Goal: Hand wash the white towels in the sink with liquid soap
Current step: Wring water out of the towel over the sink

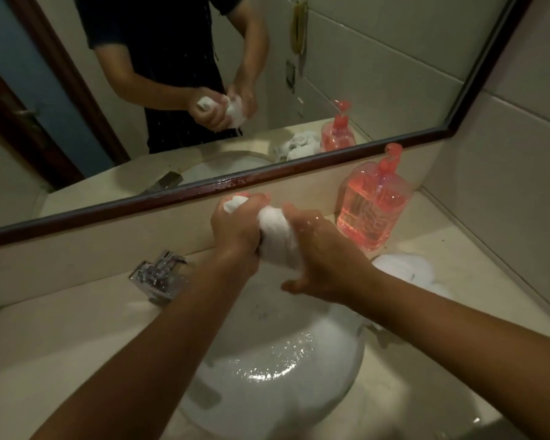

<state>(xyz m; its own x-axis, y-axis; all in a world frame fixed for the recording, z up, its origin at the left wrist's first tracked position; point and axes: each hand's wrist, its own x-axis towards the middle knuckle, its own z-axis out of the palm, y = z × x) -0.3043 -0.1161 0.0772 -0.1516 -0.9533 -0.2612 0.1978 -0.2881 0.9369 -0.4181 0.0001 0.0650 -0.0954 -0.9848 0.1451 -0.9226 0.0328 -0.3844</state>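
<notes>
Both hands are raised over the sink [340, 376], above its back edge. The white towel [277, 236] is bunched into a tight roll between them. The left hand [235, 230] is fisted round the far end, with a small tuft of cloth poking out past the knuckles. The right hand [324, 265] is wrapped round the near, lower end, fingers curled under it. The middle of the roll shows bare between the two fists. The skin looks wet. Shallow water [267, 366] glints in the sink bowl. The chrome faucet [159, 274] stands at the sink's back left. The soap bottle [372, 204], clear with pink liquid and a pink pump, stands behind the sink to the right; no print on it is readable. A second white towel [400, 269] lies heaped on the counter [45, 328] just right of the sink, in front of the bottle. The mirror [394, 74] behind the sink shows both fists clenched on the roll.
</notes>
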